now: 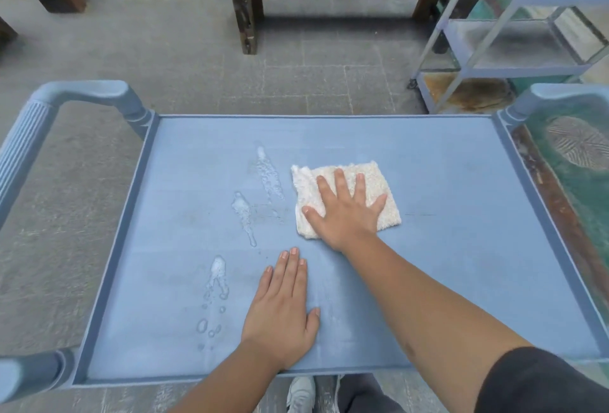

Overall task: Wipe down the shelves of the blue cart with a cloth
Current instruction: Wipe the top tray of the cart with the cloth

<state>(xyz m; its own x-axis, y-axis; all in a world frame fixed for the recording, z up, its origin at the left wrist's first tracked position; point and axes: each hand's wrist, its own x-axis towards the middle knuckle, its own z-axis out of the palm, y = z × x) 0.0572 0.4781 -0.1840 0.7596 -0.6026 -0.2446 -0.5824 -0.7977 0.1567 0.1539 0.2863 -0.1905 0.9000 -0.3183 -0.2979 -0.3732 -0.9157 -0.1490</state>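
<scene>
While pressing flat, right hand [346,215] is lying on cloth [372,182], fingers spread.
Left hand [283,310] is resting on shelf [461,182], fingers together; wet streaks [244,211] left.

light: soft, even | shadows: faint | edges: wide-angle bowed, slightly blurred

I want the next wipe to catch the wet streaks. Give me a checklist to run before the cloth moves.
1. Right hand flat on the folded white terry cloth: ok.
2. Cloth flat on the blue plastic cart top shelf: ok.
3. Left hand braced on the shelf, off the cloth: ok.
4. Soapy wet streaks left of the cloth, unwiped: not ok.
5. Path to the streaks clear: ok.
6. Lower shelves: cannot tell.
</scene>
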